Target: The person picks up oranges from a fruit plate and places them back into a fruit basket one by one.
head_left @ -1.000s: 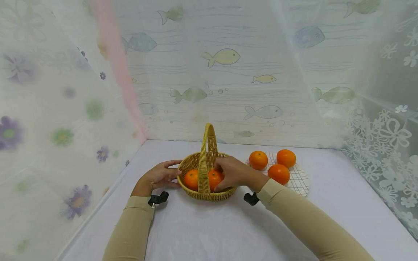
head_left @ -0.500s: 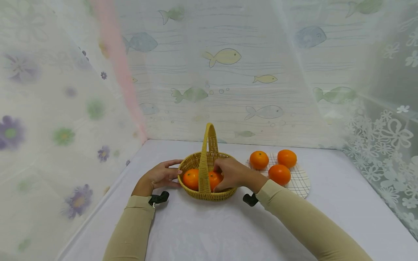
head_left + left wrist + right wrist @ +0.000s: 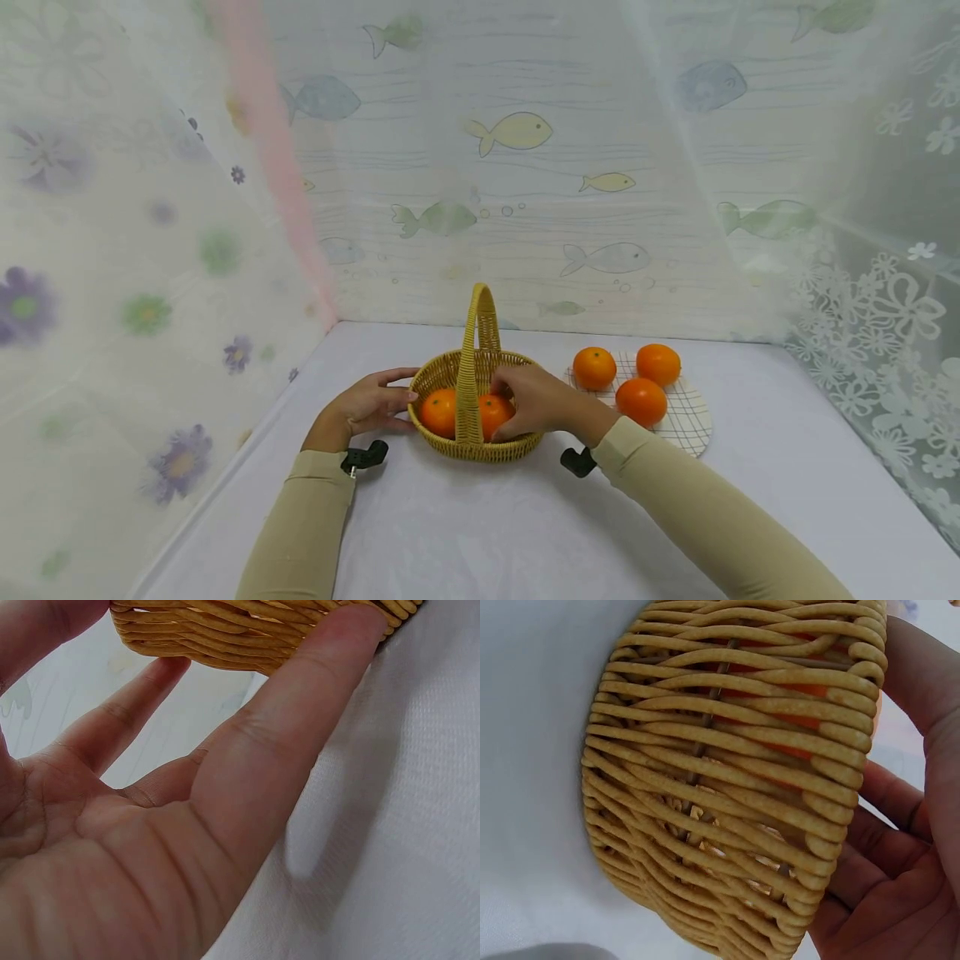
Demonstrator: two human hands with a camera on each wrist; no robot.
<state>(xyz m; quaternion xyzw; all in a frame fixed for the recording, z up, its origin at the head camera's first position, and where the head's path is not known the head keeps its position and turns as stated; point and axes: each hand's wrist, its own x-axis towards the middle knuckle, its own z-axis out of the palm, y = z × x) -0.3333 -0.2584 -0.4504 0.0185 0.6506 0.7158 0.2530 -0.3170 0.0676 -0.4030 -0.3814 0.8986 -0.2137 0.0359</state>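
A yellow wicker basket (image 3: pixel 498 451) with a tall arched handle stands upright on the table. Inside lie two oranges, one orange (image 3: pixel 437 412) left of the handle and another orange (image 3: pixel 493 414) right of it. My left hand (image 3: pixel 372 403) is at the basket's left end, its fairly straight fingers spread against the weave, as the left wrist view shows. Over the right rim, my right hand (image 3: pixel 536 400) reaches in and grips the right-hand orange between thumb and fingers. In the right wrist view the basket wall (image 3: pixel 735 750) hides most of that orange and the fingertips.
A white plate (image 3: pixel 688 417) with a dark grid pattern stands to the right, partly behind my right forearm. It bears three oranges (image 3: pixel 641 402). White cloth (image 3: pixel 465 533) covers the table. Curtains (image 3: pixel 517 250) printed with fish and flowers hang around it.
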